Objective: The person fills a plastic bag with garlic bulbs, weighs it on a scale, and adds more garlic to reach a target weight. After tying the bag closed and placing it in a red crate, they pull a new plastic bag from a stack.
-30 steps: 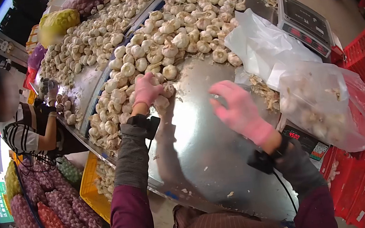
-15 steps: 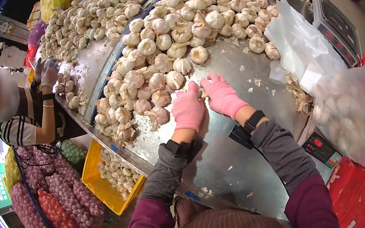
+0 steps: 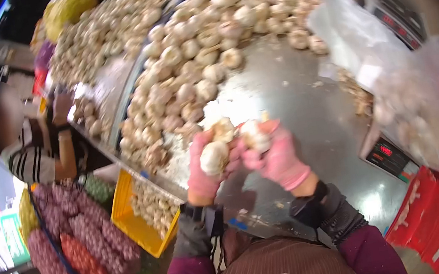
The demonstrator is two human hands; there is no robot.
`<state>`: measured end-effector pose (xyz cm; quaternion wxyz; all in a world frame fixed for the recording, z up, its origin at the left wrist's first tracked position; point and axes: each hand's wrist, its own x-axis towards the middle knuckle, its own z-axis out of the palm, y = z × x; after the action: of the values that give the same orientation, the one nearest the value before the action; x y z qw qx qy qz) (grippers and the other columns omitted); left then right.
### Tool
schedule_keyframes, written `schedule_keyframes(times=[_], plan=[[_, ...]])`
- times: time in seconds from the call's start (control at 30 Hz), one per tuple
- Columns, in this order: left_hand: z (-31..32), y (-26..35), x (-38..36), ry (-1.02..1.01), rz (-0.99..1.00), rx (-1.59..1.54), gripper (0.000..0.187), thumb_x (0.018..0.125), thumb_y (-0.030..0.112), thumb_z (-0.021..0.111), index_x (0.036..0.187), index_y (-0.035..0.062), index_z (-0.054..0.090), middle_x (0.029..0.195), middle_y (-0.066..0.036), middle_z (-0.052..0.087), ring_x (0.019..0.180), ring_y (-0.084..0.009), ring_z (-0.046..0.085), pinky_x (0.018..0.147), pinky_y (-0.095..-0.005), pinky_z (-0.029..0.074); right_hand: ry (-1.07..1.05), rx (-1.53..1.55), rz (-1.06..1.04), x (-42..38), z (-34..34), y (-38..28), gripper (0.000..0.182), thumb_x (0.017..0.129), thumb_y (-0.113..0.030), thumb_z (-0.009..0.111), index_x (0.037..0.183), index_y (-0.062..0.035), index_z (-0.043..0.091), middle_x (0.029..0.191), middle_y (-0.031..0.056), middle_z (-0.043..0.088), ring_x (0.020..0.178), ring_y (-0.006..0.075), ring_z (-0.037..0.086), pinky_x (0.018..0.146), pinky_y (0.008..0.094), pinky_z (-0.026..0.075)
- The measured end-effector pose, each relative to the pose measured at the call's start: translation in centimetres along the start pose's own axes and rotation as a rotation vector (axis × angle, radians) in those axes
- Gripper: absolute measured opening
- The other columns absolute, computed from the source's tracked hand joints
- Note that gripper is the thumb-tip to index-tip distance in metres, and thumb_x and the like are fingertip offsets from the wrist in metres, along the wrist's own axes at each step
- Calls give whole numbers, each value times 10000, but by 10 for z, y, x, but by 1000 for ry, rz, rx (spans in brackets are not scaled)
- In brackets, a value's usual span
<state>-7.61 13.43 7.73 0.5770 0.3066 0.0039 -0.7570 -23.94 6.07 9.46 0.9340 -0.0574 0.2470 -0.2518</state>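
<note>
My left hand (image 3: pixel 200 169), in a pink glove, is closed around a white garlic bulb (image 3: pixel 214 158). A second, more papery garlic bulb (image 3: pixel 223 130) sits at the top of the same hand. My right hand (image 3: pixel 286 161), gloved alike, grips another garlic bulb (image 3: pixel 253 135) with its stem end pointing up. Both hands are raised over the metal table (image 3: pixel 274 84) close to my body, nearly touching each other. A large heap of garlic bulbs (image 3: pixel 208 54) spreads beyond them.
At right, a clear plastic bag (image 3: pixel 407 116) of garlic stands by a digital scale (image 3: pixel 383 154), with white plastic (image 3: pixel 346 18) and a second scale (image 3: pixel 397 22) behind. A yellow crate (image 3: pixel 122 206) and mesh sacks (image 3: pixel 85 240) lie left. A co-worker (image 3: pixel 37 157) stands at the neighbouring table.
Both hands have come back from the heap's edge towards my body, and garlic bulbs now show in them. My view has shifted slightly, and the co-worker's hands have moved.
</note>
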Motion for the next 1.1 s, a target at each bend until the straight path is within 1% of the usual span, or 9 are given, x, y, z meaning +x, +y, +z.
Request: schedule_keyframes(times=[0.07, 0.33, 0.43, 0.5, 0.57, 0.67, 0.9, 0.97, 1.1], plan=[[46, -9, -11, 234, 58, 204, 507, 905, 456, 425, 1105, 20, 591, 814, -90, 653, 665, -171, 632, 478, -241, 453, 35, -56, -88, -21, 5, -1, 280, 850, -335, 534, 921, -65, 553, 682, 54, 552, 425, 85, 414, 367, 214, 295], [293, -105, 1, -169, 86, 269, 526, 860, 420, 491, 1232, 48, 490, 848, -92, 591, 552, -168, 512, 446, -247, 391, -118, -223, -790, -232, 41, -127, 268, 840, -301, 568, 962, -66, 527, 696, 31, 525, 455, 82, 452, 412, 215, 321], [390, -157, 27, -587, 408, 1148, 488, 905, 417, 472, 1234, 56, 481, 857, -82, 586, 539, -142, 501, 430, -247, 388, 315, -354, -1319, -305, 29, -230, 310, 853, -358, 559, 936, -60, 544, 647, 21, 540, 506, 113, 514, 537, 258, 407], [436, -209, 107, -932, 1379, 1408, 406, 907, 302, 511, 1215, 39, 473, 907, -85, 582, 672, -137, 567, 516, -269, 456, 551, -484, -1477, -332, -18, -308, 240, 845, -303, 593, 815, -67, 561, 645, 24, 571, 524, 104, 539, 526, 258, 403], [490, -276, 150, -716, 662, 742, 395, 884, 235, 543, 1213, 31, 469, 912, -95, 586, 753, -173, 602, 589, -321, 500, 680, -479, -1305, -336, -115, -385, 198, 830, -252, 604, 851, -57, 579, 711, 46, 595, 620, 151, 571, 594, 292, 450], [491, -338, 213, -480, 1007, 1162, 422, 852, 256, 588, 1179, 17, 472, 953, -211, 616, 892, -348, 601, 781, -408, 470, 1334, -1468, -1129, -342, -171, -385, 337, 753, -272, 691, 938, 0, 617, 894, 176, 671, 851, 305, 661, 748, 382, 513], [409, -329, 209, -657, 505, 2454, 471, 813, 255, 606, 1210, 30, 488, 1060, -270, 608, 977, -421, 593, 838, -451, 469, 1045, -1848, 18, -398, -156, -342, 560, 631, -317, 750, 1099, -26, 647, 1096, 179, 647, 1004, 322, 626, 850, 387, 499], [401, -309, 216, -669, 367, 2697, 465, 808, 242, 610, 1206, 28, 500, 1068, -259, 613, 972, -419, 598, 838, -442, 473, 1022, -1903, -15, -389, -169, -347, 539, 627, -304, 746, 1080, -29, 650, 1058, 179, 654, 970, 306, 637, 831, 374, 505], [418, -305, 244, -417, 193, 1672, 538, 783, 274, 607, 1246, 18, 506, 1117, -213, 620, 1026, -351, 610, 868, -400, 481, 841, -1707, -695, -364, -170, -359, 484, 672, -230, 700, 1109, -37, 625, 975, 178, 663, 874, 300, 637, 790, 366, 495]])
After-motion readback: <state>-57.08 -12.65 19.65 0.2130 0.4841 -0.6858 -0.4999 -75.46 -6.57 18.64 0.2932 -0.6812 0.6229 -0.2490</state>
